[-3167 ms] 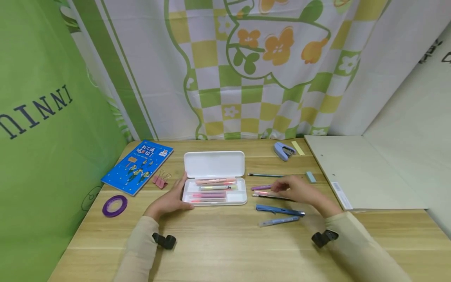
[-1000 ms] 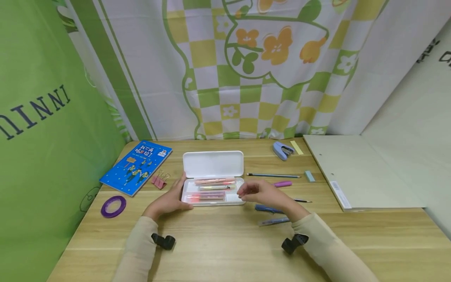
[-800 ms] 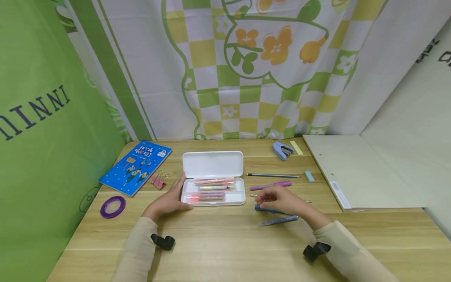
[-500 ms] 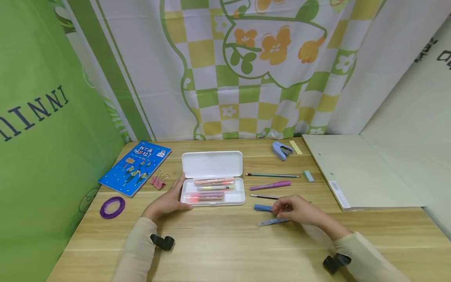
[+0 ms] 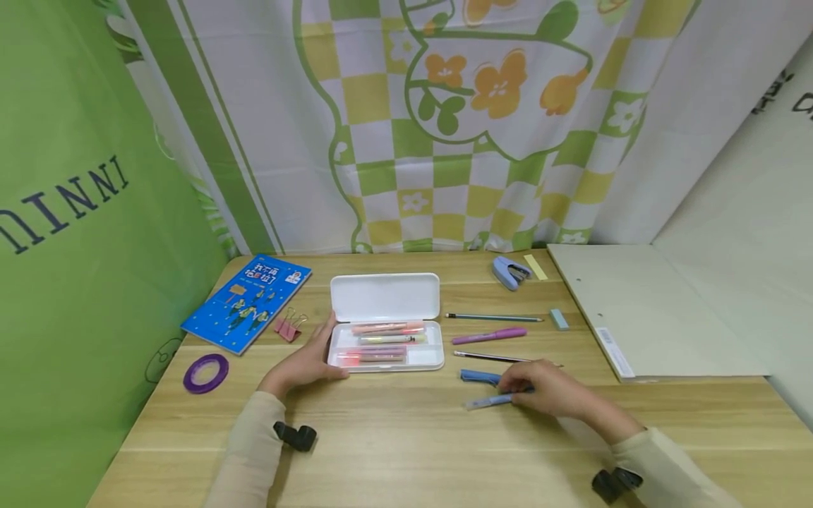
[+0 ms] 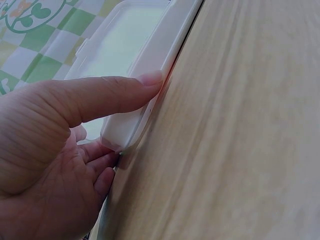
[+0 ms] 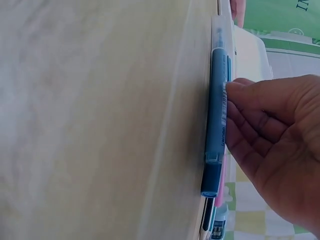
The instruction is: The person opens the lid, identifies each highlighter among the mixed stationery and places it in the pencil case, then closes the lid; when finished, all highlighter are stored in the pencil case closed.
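Note:
An open white pencil case (image 5: 432, 353) lies mid-table with several highlighters in its tray and its lid (image 5: 385, 296) flat behind. My left hand (image 5: 303, 365) grips its left front corner, with the thumb (image 6: 110, 95) along the case rim (image 6: 150, 80) and the fingers curled under the end. My right hand (image 5: 547, 389) lies to the right of the case. Its fingertips (image 7: 239, 102) close on a translucent light blue pen (image 5: 488, 402) (image 7: 217, 125) that lies on the wood. A dark blue pen (image 5: 478, 376) lies just behind it.
Behind the right hand lie a thin dark pencil (image 5: 489, 356), a purple pen (image 5: 489, 335), a teal pencil (image 5: 494, 317), an eraser (image 5: 559, 319) and a stapler (image 5: 510, 271). A pale folder (image 5: 648, 310) fills the right. At the left lie a blue book (image 5: 248, 300), pink binder clips (image 5: 288, 327) and a purple tape ring (image 5: 206, 372).
My right hand took a pink pen from the table to the case, left it there, then moved right and nearer to me onto the light blue pen. My left hand stayed on the case.

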Demonstrator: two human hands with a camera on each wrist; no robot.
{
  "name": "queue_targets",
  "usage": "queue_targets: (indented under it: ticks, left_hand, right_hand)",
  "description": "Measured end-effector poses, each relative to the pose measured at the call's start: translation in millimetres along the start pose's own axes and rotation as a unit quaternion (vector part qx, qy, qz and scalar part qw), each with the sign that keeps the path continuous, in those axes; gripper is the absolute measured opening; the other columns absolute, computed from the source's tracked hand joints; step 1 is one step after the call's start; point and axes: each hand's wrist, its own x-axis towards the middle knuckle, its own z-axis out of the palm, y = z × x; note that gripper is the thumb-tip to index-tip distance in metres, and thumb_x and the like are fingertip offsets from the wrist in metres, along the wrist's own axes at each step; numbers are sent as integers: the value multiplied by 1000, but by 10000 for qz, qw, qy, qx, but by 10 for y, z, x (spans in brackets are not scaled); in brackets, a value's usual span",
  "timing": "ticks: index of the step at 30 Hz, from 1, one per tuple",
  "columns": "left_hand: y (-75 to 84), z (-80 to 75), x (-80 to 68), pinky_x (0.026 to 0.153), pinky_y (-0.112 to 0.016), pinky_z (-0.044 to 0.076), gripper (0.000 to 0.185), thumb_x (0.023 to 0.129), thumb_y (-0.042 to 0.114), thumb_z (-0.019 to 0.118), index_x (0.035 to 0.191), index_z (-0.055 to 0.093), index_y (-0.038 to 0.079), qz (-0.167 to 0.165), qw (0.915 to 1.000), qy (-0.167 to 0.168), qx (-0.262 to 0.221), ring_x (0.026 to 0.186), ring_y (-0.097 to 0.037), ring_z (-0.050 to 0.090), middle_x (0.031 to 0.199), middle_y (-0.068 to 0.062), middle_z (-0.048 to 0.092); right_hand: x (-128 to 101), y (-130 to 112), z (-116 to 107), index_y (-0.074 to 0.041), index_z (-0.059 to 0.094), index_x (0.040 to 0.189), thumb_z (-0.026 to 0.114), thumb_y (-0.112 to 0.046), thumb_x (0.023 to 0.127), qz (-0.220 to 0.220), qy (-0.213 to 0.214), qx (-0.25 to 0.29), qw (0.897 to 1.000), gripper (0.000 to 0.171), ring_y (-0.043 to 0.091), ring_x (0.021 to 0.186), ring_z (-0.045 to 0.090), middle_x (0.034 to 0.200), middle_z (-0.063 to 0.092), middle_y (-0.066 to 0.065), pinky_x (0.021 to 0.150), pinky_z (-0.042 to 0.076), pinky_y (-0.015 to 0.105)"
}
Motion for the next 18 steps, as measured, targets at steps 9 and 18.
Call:
queue_targets:
  ticks: [9, 18]
  left_hand:
    - [20, -10, -19, 112, -57, 11, 121, 75, 26, 80, 151, -14, 13, -2, 10000, -6, 26, 142, -40, 0, 156, -19, -6]
    - [-7, -4, -6, 112, -56, 12, 122, 75, 27, 81, 151, -14, 14, 8, 10000, 8, 21, 142, -39, 1, 157, -19, -6]
  right_hand:
    - [28, -38, 13, -6, 70, 95, 71, 4, 77, -269, 35, -615, 9977, 21, 16, 86, 64, 91, 69, 2, 73, 54, 31]
    - [110, -12, -25, -4, 71, 99, 68, 0, 83, -89, 99, 580, 9982, 17, 11, 82, 62, 93, 68, 4, 70, 53, 26]
